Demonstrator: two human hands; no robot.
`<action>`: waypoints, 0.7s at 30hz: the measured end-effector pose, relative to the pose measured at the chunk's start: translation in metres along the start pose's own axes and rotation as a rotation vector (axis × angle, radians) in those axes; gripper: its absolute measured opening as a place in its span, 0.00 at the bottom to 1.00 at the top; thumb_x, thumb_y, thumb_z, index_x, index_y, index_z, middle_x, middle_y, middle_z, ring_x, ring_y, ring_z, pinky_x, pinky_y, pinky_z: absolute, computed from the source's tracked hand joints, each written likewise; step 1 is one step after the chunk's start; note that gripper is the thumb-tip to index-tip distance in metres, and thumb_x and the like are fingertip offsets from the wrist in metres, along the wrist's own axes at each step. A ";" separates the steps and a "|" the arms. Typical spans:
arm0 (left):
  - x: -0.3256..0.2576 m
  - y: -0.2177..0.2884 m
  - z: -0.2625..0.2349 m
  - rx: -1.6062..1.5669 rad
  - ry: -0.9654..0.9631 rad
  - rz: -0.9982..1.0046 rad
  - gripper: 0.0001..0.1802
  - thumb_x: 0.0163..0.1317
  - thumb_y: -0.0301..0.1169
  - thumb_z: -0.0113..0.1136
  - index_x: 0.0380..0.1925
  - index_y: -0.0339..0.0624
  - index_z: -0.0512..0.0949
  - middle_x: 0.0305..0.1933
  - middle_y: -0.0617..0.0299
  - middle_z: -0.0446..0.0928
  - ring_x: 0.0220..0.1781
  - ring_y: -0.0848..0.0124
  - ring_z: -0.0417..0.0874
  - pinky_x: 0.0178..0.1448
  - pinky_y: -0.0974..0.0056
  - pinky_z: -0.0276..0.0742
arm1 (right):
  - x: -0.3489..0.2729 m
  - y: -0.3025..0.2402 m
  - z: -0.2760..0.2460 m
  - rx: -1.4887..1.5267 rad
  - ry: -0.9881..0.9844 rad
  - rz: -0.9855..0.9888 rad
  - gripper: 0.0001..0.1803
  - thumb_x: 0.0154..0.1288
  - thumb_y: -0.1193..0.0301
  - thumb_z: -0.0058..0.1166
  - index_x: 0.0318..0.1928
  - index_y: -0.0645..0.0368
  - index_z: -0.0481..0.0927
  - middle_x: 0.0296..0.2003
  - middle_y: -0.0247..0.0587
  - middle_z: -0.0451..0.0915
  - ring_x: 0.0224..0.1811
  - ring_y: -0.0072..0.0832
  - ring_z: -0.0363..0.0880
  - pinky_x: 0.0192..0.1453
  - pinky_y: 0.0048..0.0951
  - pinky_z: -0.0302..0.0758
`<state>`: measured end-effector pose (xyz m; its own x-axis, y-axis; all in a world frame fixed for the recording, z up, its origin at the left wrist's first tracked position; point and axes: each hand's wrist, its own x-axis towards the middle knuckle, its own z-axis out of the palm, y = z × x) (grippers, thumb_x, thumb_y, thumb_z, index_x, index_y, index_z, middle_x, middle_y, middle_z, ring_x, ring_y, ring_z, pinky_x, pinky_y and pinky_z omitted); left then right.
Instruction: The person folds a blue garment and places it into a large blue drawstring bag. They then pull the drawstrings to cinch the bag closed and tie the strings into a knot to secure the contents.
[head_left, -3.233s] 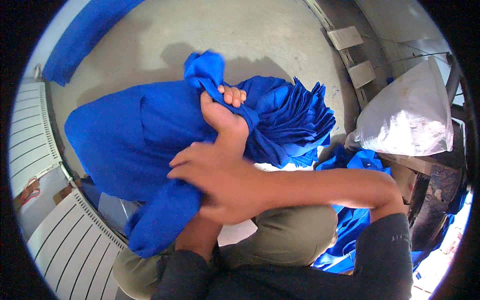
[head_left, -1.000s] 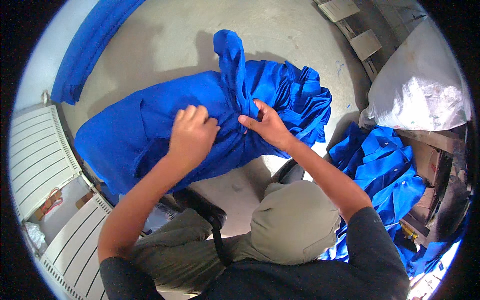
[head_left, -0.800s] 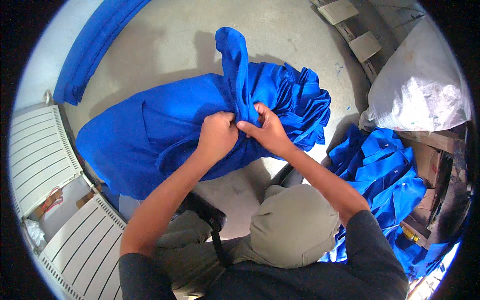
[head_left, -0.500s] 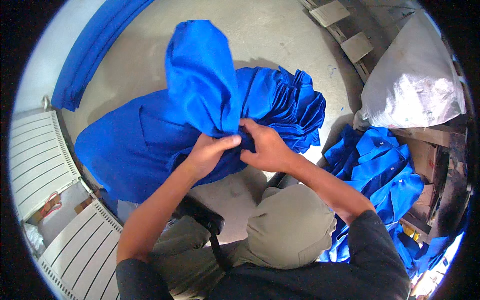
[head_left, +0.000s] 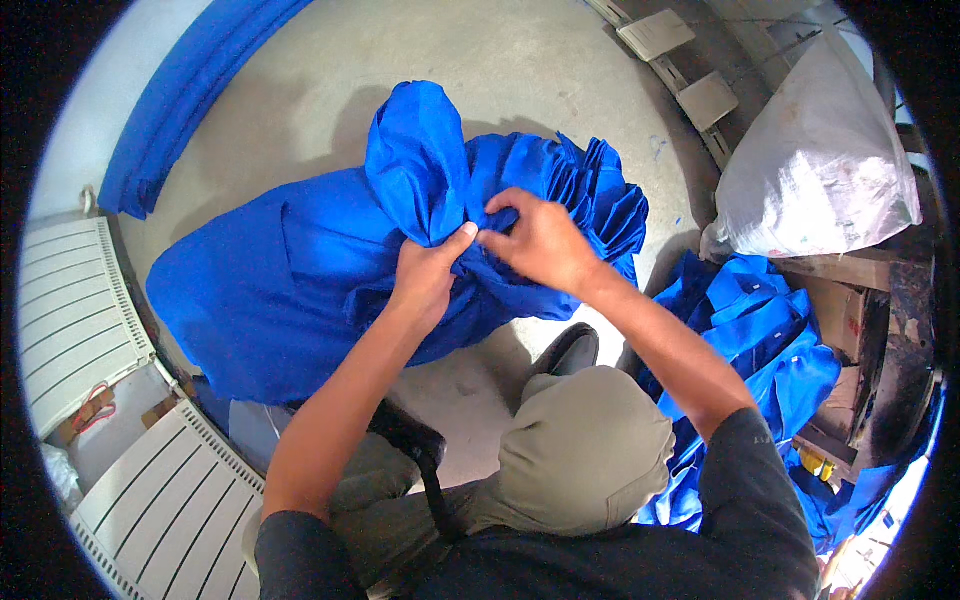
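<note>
A large bundle of blue cloth lies across the floor in front of me, smooth on the left and stacked in folded layers on the right. From its middle a bunched flap of blue cloth stands up. My left hand is closed round the gathered base of this flap, thumb on top. Just to the right, my right hand has curled fingers at the same gathers, with thumb tip and forefinger tip a little apart. Cloth shows between them; the other fingertips are hidden.
A blue roll leans at the far left, above white slatted panels. On the right, a white sack rests on a wooden rack, with heaped blue cloth pieces beside it. My shoe is near the bundle.
The upright flap has become lower and narrower, drawn in at its base. Both hands have shifted slightly away from me along the gathers. My shoe has come into sight.
</note>
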<state>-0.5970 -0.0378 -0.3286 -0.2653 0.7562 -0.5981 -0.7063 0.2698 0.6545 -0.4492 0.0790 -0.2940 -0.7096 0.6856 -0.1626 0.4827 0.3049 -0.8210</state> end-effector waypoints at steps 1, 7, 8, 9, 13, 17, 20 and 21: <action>-0.001 -0.001 -0.001 0.000 0.010 0.011 0.21 0.65 0.25 0.69 0.58 0.40 0.79 0.56 0.61 0.83 0.54 0.70 0.83 0.59 0.62 0.78 | 0.003 -0.008 -0.012 0.131 -0.114 0.233 0.20 0.59 0.66 0.71 0.45 0.68 0.82 0.27 0.56 0.84 0.28 0.41 0.87 0.33 0.40 0.80; 0.001 -0.002 0.000 -0.013 0.002 0.054 0.22 0.64 0.24 0.70 0.58 0.39 0.79 0.56 0.60 0.83 0.52 0.69 0.84 0.57 0.61 0.79 | 0.009 0.014 -0.007 0.150 -0.166 0.305 0.16 0.68 0.66 0.66 0.40 0.68 0.81 0.22 0.42 0.83 0.19 0.25 0.83 0.25 0.27 0.78; 0.000 -0.002 0.001 -0.016 0.007 0.068 0.22 0.64 0.24 0.71 0.58 0.39 0.79 0.56 0.60 0.83 0.52 0.70 0.84 0.57 0.61 0.79 | 0.009 0.013 -0.010 0.231 -0.191 0.394 0.15 0.69 0.66 0.65 0.39 0.68 0.81 0.23 0.42 0.84 0.19 0.24 0.83 0.25 0.27 0.78; -0.002 -0.001 0.002 -0.017 0.011 0.081 0.23 0.63 0.24 0.71 0.58 0.39 0.79 0.55 0.60 0.83 0.52 0.70 0.84 0.57 0.61 0.79 | 0.009 0.011 -0.011 0.204 -0.201 0.380 0.14 0.70 0.66 0.64 0.39 0.68 0.80 0.23 0.41 0.84 0.19 0.23 0.83 0.25 0.27 0.79; -0.004 -0.002 0.001 0.104 0.088 0.106 0.24 0.61 0.23 0.72 0.57 0.37 0.79 0.55 0.59 0.83 0.51 0.70 0.83 0.56 0.62 0.78 | 0.004 0.012 -0.007 0.155 -0.156 0.358 0.13 0.70 0.67 0.63 0.39 0.68 0.79 0.24 0.41 0.84 0.20 0.24 0.84 0.25 0.27 0.79; -0.002 0.000 0.008 0.197 0.171 0.105 0.24 0.60 0.23 0.72 0.57 0.37 0.79 0.54 0.60 0.83 0.51 0.69 0.83 0.57 0.62 0.76 | 0.001 0.026 -0.006 0.270 -0.112 0.354 0.11 0.72 0.70 0.62 0.40 0.67 0.78 0.25 0.42 0.84 0.22 0.23 0.84 0.26 0.26 0.79; 0.005 -0.003 -0.003 0.030 0.062 0.023 0.21 0.62 0.23 0.69 0.56 0.38 0.79 0.54 0.60 0.83 0.51 0.68 0.83 0.59 0.59 0.76 | -0.003 0.029 -0.001 0.453 -0.006 0.259 0.10 0.72 0.72 0.61 0.40 0.67 0.76 0.26 0.42 0.84 0.23 0.23 0.83 0.26 0.26 0.81; 0.004 -0.001 -0.002 0.027 0.042 0.017 0.20 0.63 0.23 0.69 0.56 0.39 0.79 0.53 0.60 0.83 0.51 0.68 0.83 0.59 0.58 0.77 | -0.003 0.025 0.002 0.502 0.047 0.204 0.10 0.72 0.72 0.61 0.40 0.67 0.76 0.26 0.43 0.84 0.22 0.23 0.83 0.26 0.27 0.81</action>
<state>-0.5986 -0.0366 -0.3331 -0.3047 0.7356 -0.6050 -0.6835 0.2735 0.6768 -0.4362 0.0833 -0.3152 -0.5977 0.7304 -0.3307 0.2956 -0.1827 -0.9377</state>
